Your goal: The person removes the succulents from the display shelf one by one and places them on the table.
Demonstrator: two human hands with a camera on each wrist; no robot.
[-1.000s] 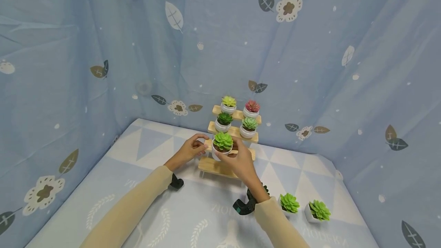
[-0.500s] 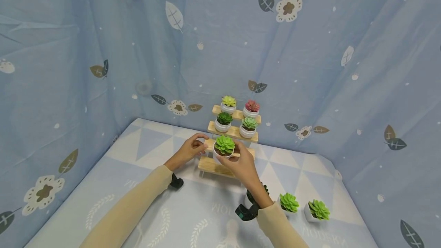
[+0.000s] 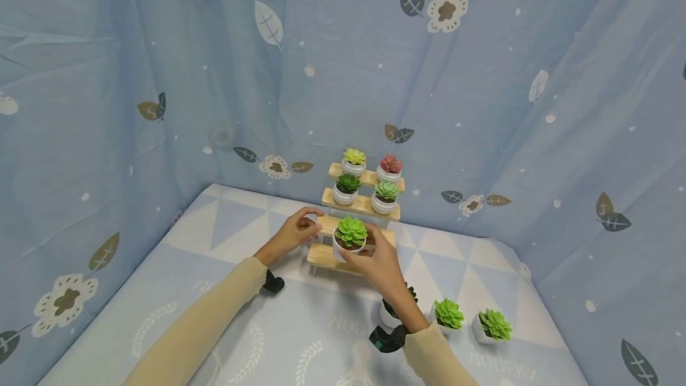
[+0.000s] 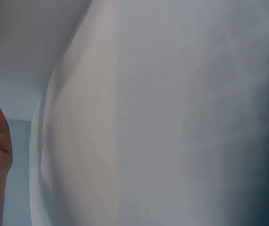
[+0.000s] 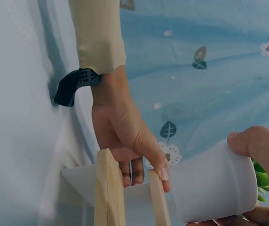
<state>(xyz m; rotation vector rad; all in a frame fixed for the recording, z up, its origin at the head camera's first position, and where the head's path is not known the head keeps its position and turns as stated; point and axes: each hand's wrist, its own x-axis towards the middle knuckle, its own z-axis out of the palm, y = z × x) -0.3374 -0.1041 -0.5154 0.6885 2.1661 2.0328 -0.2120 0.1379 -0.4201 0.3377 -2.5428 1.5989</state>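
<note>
A bright green succulent in a white pot (image 3: 351, 233) is gripped by my right hand (image 3: 379, 262), thumb on the near side, fingers round the far side. It overlaps the lower boards of a stepped wooden plant stand (image 3: 323, 254) in the head view. My left hand (image 3: 293, 232) holds the left end of the stand's third board; in the right wrist view its thumb (image 5: 160, 165) lies against the board's end. On the stand's top step are a yellow-green succulent (image 3: 354, 157) and a red succulent (image 3: 390, 165). Below them sit a dark green succulent (image 3: 348, 184) and a pale green succulent (image 3: 386, 191).
Right of the stand, a dark-leaved potted plant (image 3: 391, 313) stands partly behind my right wrist. Two bright green succulents (image 3: 448, 314) in white pots stand farther right on the patterned tablecloth (image 3: 300, 326). A blue printed curtain (image 3: 343, 94) rises behind the table.
My right hand has lowered the potted succulent and brought it slightly to the right, from the third board's height toward the bottom board. The left hand has stayed at the board's end.
</note>
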